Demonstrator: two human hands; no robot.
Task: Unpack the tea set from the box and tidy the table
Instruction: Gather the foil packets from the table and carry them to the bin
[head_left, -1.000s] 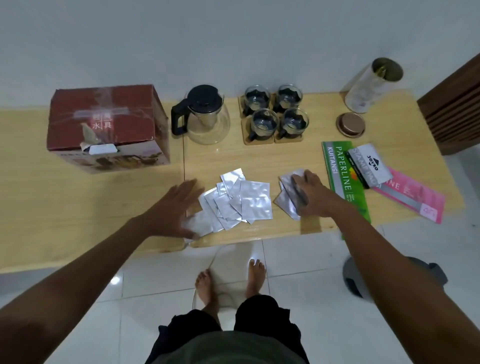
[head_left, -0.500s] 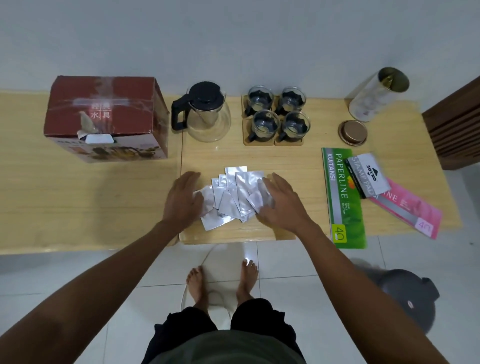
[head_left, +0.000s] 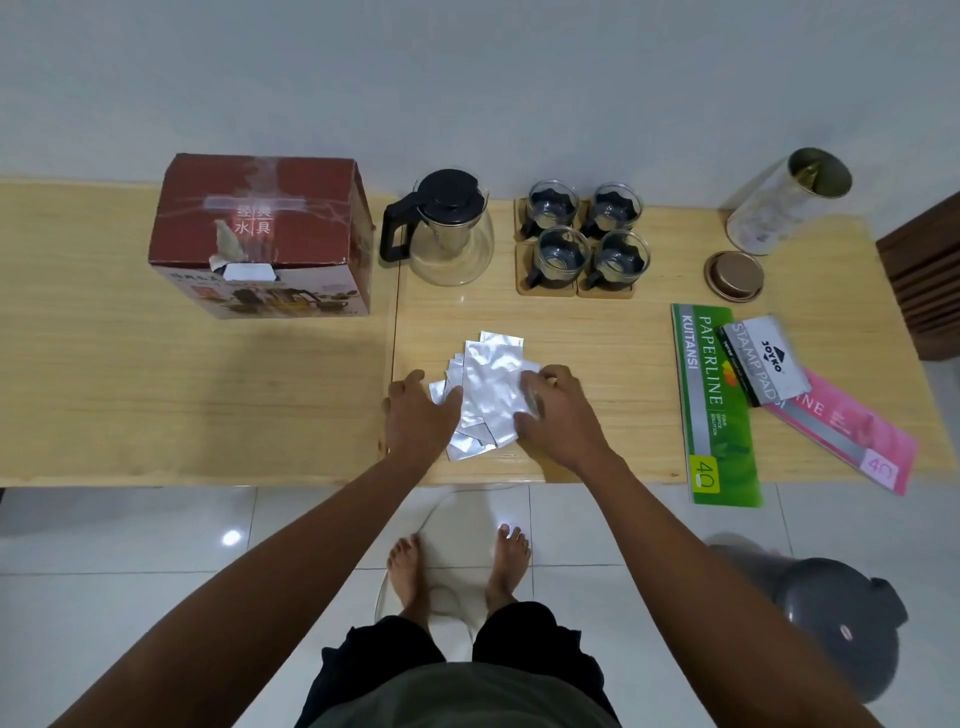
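Both hands press in on a heap of silver foil packets (head_left: 491, 387) near the front edge of the wooden surface (head_left: 613, 374). The left hand (head_left: 422, 415) lies flat with straight fingers against the heap's 9 o'clock side; the right hand (head_left: 556, 415) curls its fingers onto the 3 o'clock side — thumb on top. At 11 o'clock sits the red box (head_left: 260, 228), at 12 the glass teapot (head_left: 447, 228), and at 1 o'clock four glass cups (head_left: 584, 234) on coasters.

Four glass cups (head_left: 586, 233), one teapot (head_left: 447, 228), one box (head_left: 262, 234).
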